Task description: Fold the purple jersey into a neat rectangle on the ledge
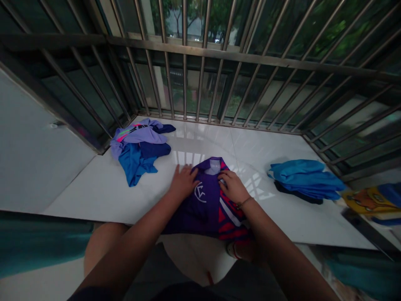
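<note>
Your left hand and right hand both press flat, fingers spread and gripping nothing, on the purple jersey lying at the near edge of the white ledge, between a crumpled clothes pile and folded blue garments.

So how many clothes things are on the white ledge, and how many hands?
Purple shirt under both hands: 1
Loose heap of purple and blue clothes at the back left: 1
Folded blue stack on the right: 1
Hands, left hand and right hand, flat on the shirt: 2
Total: 3 lots of clothes and 2 hands, 5 in all.
</note>
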A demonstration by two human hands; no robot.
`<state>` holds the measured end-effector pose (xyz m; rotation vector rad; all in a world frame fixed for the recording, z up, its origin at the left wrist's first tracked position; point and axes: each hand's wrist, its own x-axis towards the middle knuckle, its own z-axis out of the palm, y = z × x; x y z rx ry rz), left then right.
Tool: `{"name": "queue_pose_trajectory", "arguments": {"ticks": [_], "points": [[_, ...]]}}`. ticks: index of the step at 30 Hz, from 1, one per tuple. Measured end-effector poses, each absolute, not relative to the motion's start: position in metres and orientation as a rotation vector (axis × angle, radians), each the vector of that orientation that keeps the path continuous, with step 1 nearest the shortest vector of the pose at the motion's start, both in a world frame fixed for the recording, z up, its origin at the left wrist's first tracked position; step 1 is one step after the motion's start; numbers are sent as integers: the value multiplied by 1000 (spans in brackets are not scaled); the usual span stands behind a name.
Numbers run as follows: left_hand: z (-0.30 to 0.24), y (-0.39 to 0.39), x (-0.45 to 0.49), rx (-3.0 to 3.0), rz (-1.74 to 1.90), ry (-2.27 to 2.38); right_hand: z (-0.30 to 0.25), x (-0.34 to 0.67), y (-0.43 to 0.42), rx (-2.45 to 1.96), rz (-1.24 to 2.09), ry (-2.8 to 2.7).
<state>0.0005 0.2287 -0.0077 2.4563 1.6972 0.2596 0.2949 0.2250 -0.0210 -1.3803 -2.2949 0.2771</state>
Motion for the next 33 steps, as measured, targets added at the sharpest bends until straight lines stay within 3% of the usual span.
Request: {"name": "queue_pose_trajectory", "arguments": {"ticks": [5,8,10,12,19,27,33], "points": [[3,260,-27,2108,428,2306,-20,310,224,-1361,235,-2244],[8,261,-16,2369,494,1951,-17,314,232,-1381,255,-2200],[5,261,-2,2566,363,1468,-16,314,240,-1379,254,-2188],[-2,263,11,2588,210,1284,-17,310,245,-1382,248,-2195],[-2,309,20,2071,224,2151,-31,296,244,-1532,128,-2215],[-29,335,31,2218,671,1851,-38,298,240,-1541,189,-2108],[-46,342,26,2099,815,1814,-40,312,290,-1776,386,-1885]]}}
